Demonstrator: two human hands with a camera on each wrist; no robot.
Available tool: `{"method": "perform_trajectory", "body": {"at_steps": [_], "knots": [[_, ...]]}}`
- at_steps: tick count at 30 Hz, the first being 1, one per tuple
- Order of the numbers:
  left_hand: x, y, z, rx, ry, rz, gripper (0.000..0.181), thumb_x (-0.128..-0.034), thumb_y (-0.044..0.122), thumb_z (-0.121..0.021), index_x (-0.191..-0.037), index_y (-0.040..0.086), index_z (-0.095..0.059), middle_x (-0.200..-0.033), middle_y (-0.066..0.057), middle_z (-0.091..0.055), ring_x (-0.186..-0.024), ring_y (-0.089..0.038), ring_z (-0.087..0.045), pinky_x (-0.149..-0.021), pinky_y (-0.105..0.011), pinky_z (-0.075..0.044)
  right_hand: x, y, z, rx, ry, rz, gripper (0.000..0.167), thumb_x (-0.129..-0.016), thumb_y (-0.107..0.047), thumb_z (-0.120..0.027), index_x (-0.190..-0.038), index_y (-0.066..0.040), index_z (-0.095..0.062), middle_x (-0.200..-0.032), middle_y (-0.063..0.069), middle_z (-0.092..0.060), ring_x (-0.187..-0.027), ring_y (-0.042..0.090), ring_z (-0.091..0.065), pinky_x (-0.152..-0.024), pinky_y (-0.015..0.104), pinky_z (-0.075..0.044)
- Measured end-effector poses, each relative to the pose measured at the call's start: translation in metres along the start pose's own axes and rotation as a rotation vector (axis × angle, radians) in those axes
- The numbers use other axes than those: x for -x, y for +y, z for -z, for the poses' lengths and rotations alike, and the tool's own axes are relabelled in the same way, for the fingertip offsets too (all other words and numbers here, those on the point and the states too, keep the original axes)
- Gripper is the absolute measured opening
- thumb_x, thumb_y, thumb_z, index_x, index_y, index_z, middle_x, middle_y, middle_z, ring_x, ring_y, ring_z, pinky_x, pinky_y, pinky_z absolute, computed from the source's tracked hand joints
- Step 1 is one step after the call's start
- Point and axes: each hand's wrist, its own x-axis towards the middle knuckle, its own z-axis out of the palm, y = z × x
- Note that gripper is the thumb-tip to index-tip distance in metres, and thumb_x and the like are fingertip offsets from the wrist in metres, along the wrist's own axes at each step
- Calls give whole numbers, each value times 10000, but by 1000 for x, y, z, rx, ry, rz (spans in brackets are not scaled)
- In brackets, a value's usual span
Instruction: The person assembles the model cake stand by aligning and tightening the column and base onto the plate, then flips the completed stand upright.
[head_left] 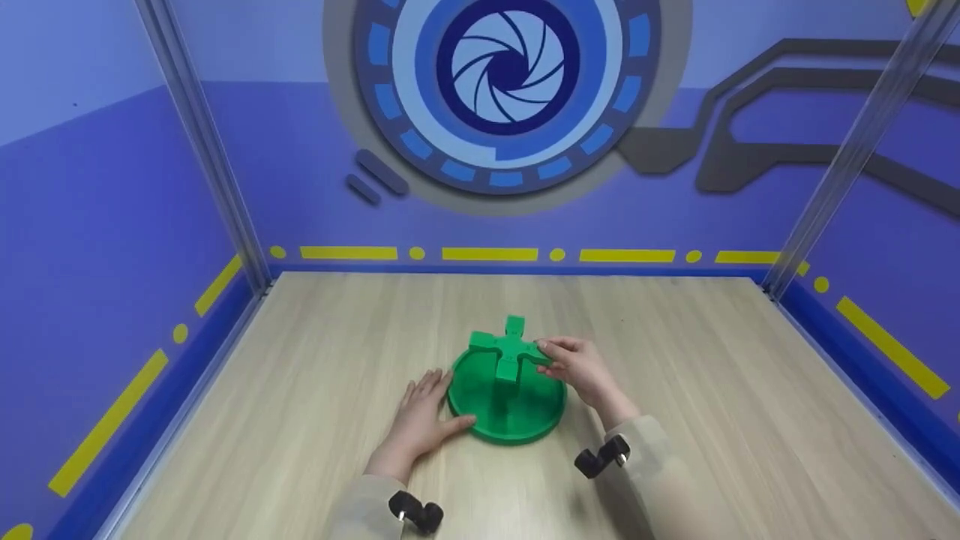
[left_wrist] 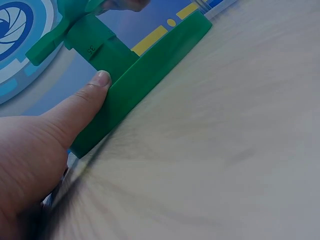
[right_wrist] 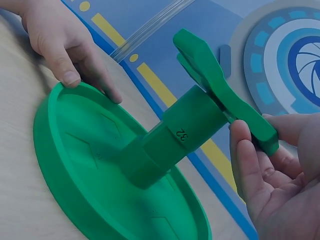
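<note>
A green round tray-like base (head_left: 465,427) with a raised rim stands on the table, a stepped post (right_wrist: 177,127) rising from its middle. At the post's top sits a green cross-shaped piece (head_left: 510,348) with blocky arm ends; whether it is fixed there I cannot tell. My right hand (head_left: 581,367) pinches the cross's right arm between thumb and fingers. Against the left side of the base rests my left hand (head_left: 421,420), fingers extended and spread, its thumb (left_wrist: 82,105) touching the rim. The number 32 shows on the post in the right wrist view.
Light wood-grain table (head_left: 300,337) surrounds the base. Blue printed walls (head_left: 97,262) with yellow dashes enclose it at the back and sides, and metal posts (head_left: 210,150) stand at the back corners. Small black clips (head_left: 416,513) sit on both sleeves.
</note>
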Motion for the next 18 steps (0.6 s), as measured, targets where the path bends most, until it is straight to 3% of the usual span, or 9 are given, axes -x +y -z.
{"method": "perform_trajectory", "body": {"at_steps": [18], "knots": [[1,0,1,17,4,-12,985,-874,578,-748,-1583,10,-366,-1643,-264,-336,-1566,-439,-246,-1309,-611,-119,16,-2,-6,-24,-37,6,388,-1032,-214,-640,-1290,75,-623,-933,3,-647,-790,107,-718,-817,260,-646]]}}
